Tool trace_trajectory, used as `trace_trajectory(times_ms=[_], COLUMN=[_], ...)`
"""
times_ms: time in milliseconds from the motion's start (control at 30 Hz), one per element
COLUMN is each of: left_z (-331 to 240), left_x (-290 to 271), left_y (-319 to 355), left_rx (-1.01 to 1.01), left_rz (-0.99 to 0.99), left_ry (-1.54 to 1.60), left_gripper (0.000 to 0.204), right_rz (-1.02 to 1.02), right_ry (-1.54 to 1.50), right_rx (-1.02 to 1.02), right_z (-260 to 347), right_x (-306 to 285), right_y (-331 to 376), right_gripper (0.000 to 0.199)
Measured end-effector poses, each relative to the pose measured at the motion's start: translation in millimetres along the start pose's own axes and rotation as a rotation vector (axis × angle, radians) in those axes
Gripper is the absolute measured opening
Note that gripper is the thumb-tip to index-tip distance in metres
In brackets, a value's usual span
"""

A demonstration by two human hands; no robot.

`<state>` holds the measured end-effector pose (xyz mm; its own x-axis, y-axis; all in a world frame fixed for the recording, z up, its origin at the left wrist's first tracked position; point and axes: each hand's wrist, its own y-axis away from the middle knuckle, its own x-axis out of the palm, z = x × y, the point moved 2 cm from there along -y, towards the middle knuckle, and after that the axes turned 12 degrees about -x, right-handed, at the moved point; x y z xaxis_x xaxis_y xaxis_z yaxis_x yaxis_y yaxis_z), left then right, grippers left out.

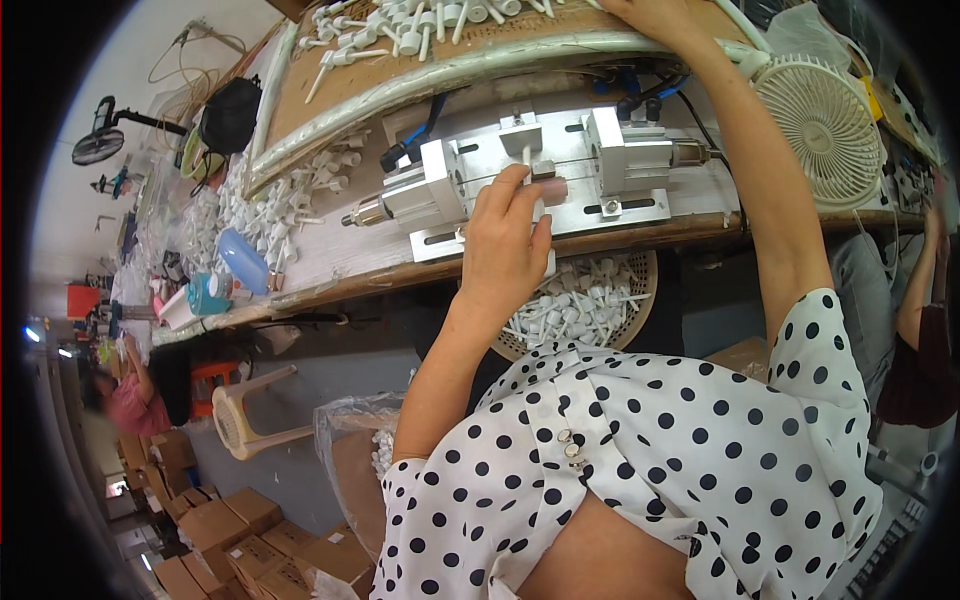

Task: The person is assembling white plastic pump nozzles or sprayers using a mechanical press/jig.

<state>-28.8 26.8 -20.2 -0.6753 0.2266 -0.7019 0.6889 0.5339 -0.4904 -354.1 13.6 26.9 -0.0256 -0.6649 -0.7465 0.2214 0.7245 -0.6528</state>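
My left hand (pixel 505 235) is at the middle of a silver metal fixture (pixel 640 180), its fingers closed around a white plastic cap with a thin stem (pixel 527 156). Most of that cap is hidden behind my fingers; its stem points away from me toward a small metal block. Beside my fingertips is a short pinkish cylinder (pixel 554 190). My right hand (pixel 650 14) reaches far forward to the raised cardboard tray (pixel 545 45), next to a pile of white stemmed caps (pixel 410 30). The picture's upper edge cuts off its fingers, so their grip is hidden.
Below the bench edge stands a round basket (pixel 645 310) of white stemmed caps. More loose caps (pixel 270 215) lie on the bench at left, near a blue bottle (pixel 245 262). A white fan (pixel 818 130) stands at right. Air hoses run behind the fixture. Other people sit at both sides.
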Motion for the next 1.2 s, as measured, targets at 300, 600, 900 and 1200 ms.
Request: trace_trajectory(times_ms=[300, 600, 900, 1200], left_z=[1, 84, 120, 85], left_x=[6, -59, -45, -69], left_y=[0, -164, -198, -137], left_rx=[0.012, -0.022, -0.252, -0.387], left_rz=[0.076, -0.284, 0.01, -0.001], left_ry=[-0.041, -0.096, -0.386, 0.417], left_gripper=[0.03, 0.019, 0.033, 0.026], right_rz=[-0.198, -0.077, 0.214, 0.132], right_ry=[-0.447, -0.617, -0.473, -0.575], right_rx=[-0.048, -0.493, -0.743, -0.756], right_z=[78, 160, 173, 178], right_x=[-69, -86, -35, -52], right_y=[49, 105, 118, 114], right_gripper=[0.025, 0.018, 0.019, 0.019])
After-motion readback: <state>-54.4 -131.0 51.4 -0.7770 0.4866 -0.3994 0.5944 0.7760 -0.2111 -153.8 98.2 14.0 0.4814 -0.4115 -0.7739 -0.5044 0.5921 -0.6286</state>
